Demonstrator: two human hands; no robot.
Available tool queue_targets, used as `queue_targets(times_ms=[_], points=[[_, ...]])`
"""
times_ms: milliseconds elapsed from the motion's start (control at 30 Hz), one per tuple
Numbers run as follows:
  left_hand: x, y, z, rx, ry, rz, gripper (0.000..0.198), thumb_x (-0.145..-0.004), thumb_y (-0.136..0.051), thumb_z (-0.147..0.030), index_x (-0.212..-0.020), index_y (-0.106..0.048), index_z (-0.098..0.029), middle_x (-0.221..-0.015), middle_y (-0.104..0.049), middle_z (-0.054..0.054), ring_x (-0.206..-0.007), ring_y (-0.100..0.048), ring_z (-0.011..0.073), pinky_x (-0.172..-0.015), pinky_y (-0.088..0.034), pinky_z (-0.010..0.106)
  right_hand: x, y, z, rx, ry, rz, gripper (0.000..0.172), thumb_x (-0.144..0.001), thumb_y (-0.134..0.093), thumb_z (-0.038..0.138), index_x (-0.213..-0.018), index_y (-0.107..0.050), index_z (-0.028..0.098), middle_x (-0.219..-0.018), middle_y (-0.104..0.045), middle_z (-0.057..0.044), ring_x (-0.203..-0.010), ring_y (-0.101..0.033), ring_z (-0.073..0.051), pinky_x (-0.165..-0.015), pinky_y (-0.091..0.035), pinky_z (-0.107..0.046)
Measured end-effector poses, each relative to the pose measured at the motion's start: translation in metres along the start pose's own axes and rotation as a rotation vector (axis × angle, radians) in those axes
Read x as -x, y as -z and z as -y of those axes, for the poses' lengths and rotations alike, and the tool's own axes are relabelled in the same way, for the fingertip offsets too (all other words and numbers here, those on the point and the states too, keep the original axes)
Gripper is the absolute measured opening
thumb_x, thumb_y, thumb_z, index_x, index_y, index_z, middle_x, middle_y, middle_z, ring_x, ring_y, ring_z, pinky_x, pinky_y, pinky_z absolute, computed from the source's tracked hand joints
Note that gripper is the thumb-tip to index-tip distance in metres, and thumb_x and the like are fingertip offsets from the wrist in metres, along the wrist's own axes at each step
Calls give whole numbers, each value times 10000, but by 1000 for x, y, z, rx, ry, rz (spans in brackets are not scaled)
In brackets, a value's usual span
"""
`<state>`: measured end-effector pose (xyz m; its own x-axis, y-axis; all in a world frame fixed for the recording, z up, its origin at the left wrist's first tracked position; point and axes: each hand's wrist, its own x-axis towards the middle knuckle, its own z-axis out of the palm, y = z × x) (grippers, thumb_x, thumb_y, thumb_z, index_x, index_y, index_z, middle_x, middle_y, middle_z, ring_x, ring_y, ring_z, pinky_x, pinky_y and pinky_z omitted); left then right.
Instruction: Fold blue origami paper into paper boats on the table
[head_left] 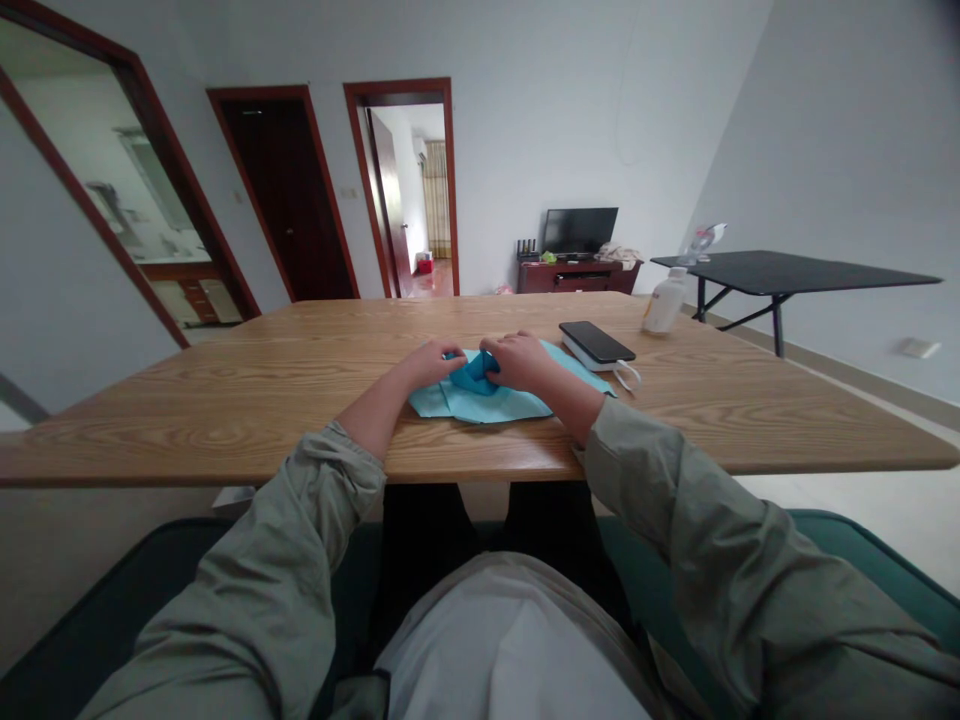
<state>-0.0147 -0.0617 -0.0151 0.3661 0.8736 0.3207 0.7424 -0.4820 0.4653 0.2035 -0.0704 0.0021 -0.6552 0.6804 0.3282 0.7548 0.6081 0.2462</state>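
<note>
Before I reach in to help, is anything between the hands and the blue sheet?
Nothing is: the left hand and right hand are already on the blue sheet, gripping its raised fold. The phone lies off to the right, not between them.

Soft, even indoor light leaves only faint shadows under the left hand [431, 365] and right hand [517, 360], while wide-angle distortion bends the door frame [196, 190] at 10 o'clock.
</note>
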Motion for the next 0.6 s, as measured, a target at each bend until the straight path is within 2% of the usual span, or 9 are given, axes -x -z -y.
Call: queue_targets(times_ms=[200,400,600], points=[[0,0,2,-22,23,-3,366,-818,-535,-449,-943,-730,-165,-896,-705,42,-817,-590,185,-789,-454,297,2,1,1,-77,-17,39,315,-801,-606,371,-1071,-613,209,-1016,-731,-96,-945,-675,-262,-823,-376,-339],[0,-1,3,-6,4,-4,367,-820,-547,-451,-954,-730,-162,-872,-696,44,-796,-596,187,-790,-465,303,4,3,3,-99,-35,33,355,-793,-611,483,-1018,-617,209,-976,-733,-101,-927,-674,-269,-847,-388,-348],[1,0,1,24,-9,8,364,-816,-565,-454,-966,-731,-168,-905,-703,41,-797,-600,177,-790,-468,298,1,-1,5,-102,-100,21,497,-788,-637,465,-1197,-551,196,-990,-739,-115,-907,-681,-271,-896,-379,-371]])
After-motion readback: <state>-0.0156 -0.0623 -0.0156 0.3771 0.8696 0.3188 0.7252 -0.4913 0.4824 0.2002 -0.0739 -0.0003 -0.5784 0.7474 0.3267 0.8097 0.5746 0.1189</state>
